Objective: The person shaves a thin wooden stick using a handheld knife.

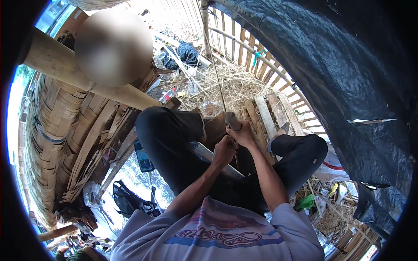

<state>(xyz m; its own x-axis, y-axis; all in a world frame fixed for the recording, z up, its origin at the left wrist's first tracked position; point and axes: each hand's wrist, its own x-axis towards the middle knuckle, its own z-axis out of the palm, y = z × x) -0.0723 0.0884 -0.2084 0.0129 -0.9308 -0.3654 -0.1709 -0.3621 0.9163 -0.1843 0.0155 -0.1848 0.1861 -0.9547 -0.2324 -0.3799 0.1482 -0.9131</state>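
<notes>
My right hand (244, 133) is wrapped round a short, thick, grey-brown cylindrical piece (233, 121). Its blunt end points away from me; I cannot tell its kind. Just below and to the left, my left hand (224, 151) is closed in a fist close against the right one. Whatever lies inside that fist is hidden. A long thin strip or cord (220, 82) runs from near the cylindrical piece up toward the fence. Under my hands, between my bent legs (170, 143), lies a flat greyish board (202, 153), partly covered.
Woven bamboo (56, 135) and a thick bamboo pole (126, 96) stand to my left. A dark tarp (348, 78) hangs at right beside a slatted bamboo fence (244, 45). Straw (209, 87), wooden slats (265, 115), a phone (143, 156) and a black bag (130, 200) lie around.
</notes>
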